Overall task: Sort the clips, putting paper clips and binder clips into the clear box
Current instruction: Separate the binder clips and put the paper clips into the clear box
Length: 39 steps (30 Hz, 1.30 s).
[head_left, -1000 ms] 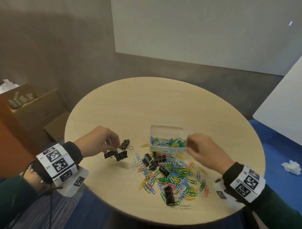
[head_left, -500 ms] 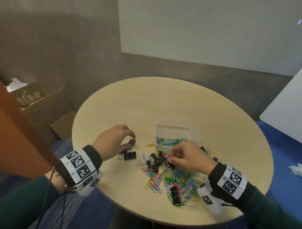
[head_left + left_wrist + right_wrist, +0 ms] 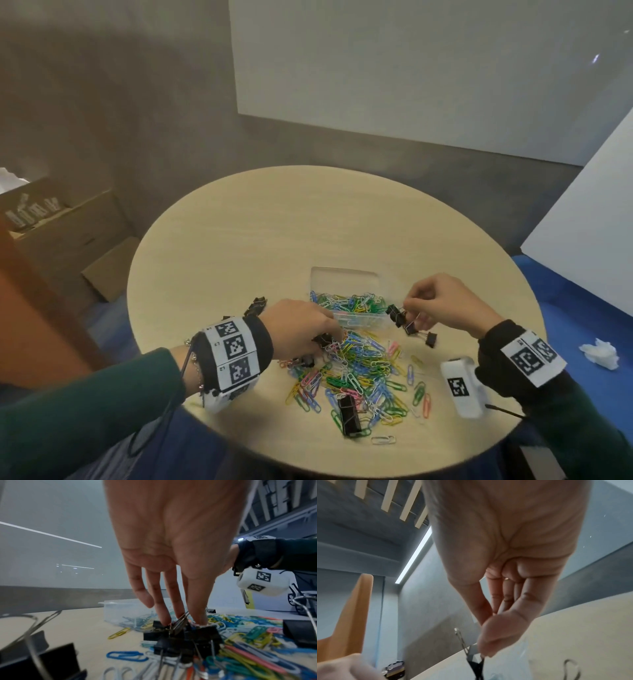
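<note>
The right hand (image 3: 442, 305) pinched the wire handle of a small black metal binder clip (image 3: 394, 311) between thumb (image 3: 498, 635) and fingertips, with more black clips dangling in a tangle below it, just off the near right corner of the clear rectangular plastic box (image 3: 344, 274). The left hand (image 3: 301, 329) reached down with its fingers (image 3: 164, 601) nearly straight, their tips pressed onto a cluster of black binder clips (image 3: 185, 639) at the left edge of the loose heap of coloured wire paper clips (image 3: 363, 373); whether they gripped a clip could not be told. The box stood on the round pale wooden table (image 3: 257, 240), just beyond the heap, and held many coloured paper clips. A larger black binder clip (image 3: 349, 416) lay at the heap's near edge. A few more black clips (image 3: 255, 305) lay left of the box. A crumpled white tissue (image 3: 601, 353) sat on the blue floor at right.
</note>
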{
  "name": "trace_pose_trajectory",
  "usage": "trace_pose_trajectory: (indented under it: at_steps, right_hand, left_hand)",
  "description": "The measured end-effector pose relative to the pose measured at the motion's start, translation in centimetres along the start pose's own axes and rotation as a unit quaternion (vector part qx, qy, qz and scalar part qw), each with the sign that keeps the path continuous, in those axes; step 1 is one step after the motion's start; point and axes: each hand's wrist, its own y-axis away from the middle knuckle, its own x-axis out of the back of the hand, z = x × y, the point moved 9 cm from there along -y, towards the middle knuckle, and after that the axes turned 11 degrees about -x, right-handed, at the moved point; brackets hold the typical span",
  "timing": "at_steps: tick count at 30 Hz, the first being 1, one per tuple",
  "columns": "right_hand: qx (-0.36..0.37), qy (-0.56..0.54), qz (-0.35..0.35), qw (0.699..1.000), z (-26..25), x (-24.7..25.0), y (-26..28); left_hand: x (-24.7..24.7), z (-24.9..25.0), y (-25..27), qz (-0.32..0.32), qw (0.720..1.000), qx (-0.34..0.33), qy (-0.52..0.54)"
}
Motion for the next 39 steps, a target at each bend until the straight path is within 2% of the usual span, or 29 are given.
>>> trace_pose_trajectory:
  at_steps: [3,5,9,12,14,16,19,22,24,26,28,31,34,36,39]
  right_hand:
    - [-0.038,0.029,0.035,0.998,1.6,1.8,-0.7]
    - [-0.075,0.068,0.007,0.995,2.8,1.6,-1.0]
    - [-0.129,0.145,-0.060,0.979,4.7,-0.1,-1.1]
    - [-0.141,0.169,-0.041,0.975,5.1,-0.1,-1.3]
    - [-0.140,0.188,-0.013,0.972,5.1,0.4,-1.4]
    - [-0.137,0.207,0.022,0.968,4.8,1.0,-1.3]
    - [-0.117,0.227,0.057,0.965,3.7,1.4,-0.9]
    - [-0.078,0.248,0.077,0.963,1.9,1.3,-0.2]
    - [-0.042,0.247,0.062,0.966,0.5,0.5,0.7]
    - [-0.010,0.226,0.010,0.974,-0.7,-1.3,1.7]
    - [0.021,0.217,-0.037,0.975,-1.9,-3.3,2.8]
    - [0.069,0.229,-0.064,0.969,-3.4,-5.6,4.1]
    - [0.104,0.249,-0.066,0.961,-4.0,-7.2,4.4]
    - [0.134,0.264,-0.064,0.953,-4.4,-8.0,4.5]
    - [0.167,0.268,-0.066,0.947,-5.2,-9.1,4.9]
  left_hand:
    - [0.5,0.1,-0.8,0.009,1.000,-0.012,-0.008]
    - [0.8,-0.3,-0.9,0.026,1.000,-0.009,0.014]
    - [2.8,-1.8,0.1,0.095,0.985,0.021,0.146]
    - [4.7,-4.1,1.4,0.140,0.965,0.061,0.213]
    - [5.6,-6.3,2.3,0.143,0.967,0.106,0.181]
    - [5.7,-8.4,2.8,0.115,0.974,0.157,0.115]
    - [4.8,-10.4,2.7,0.052,0.978,0.201,0.028]
    - [3.3,-11.2,1.9,0.003,0.976,0.216,-0.004]
    - [2.9,-11.5,1.7,-0.013,0.972,0.232,-0.021]
    - [2.8,-11.5,1.6,-0.023,0.968,0.246,-0.036]
    - [2.9,-11.6,1.6,-0.023,0.963,0.262,-0.055]
    - [3.2,-11.7,2.1,-0.006,0.954,0.286,-0.093]
    - [4.2,-10.2,2.6,0.067,0.948,0.281,-0.132]
    - [3.7,-8.5,2.7,0.083,0.957,0.257,-0.100]
    - [0.6,-6.9,2.1,0.016,0.972,0.231,0.045]
